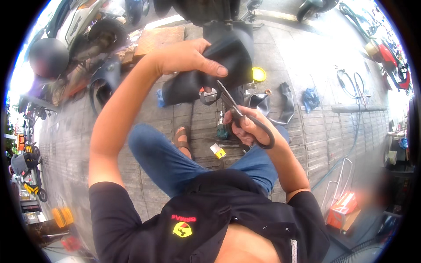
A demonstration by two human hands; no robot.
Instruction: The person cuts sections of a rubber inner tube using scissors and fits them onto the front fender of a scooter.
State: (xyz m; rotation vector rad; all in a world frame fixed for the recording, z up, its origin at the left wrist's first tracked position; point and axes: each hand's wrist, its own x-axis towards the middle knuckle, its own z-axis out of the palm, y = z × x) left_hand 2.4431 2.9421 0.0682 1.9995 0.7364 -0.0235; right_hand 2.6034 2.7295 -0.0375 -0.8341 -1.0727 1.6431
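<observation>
Your right hand (247,127) has its grip closed around the handles of the scissors (231,102), above your knees. The scissors' long axis lies on a slant: the dark handle loop is toward your lower right, and the tips point to the upper left, away from your body. Probably you hold them so to bring the blades toward the rubber's near edge; I cannot tell if they touch it.

Just beyond, your left hand (186,59) grips the black rubber sheet (234,50), thumb on top, fingers mostly hidden. This seems to steady the soft sheet. The sheet is in front of you, its long side running from lower left to upper right.

Lower, on the paved ground, a small yellow-and-white box (218,151) and a power drill (222,130) lie between your legs, perhaps for easy reach. Farther right are a black rubber piece (287,104) and crumpled blue plastic (311,99).
</observation>
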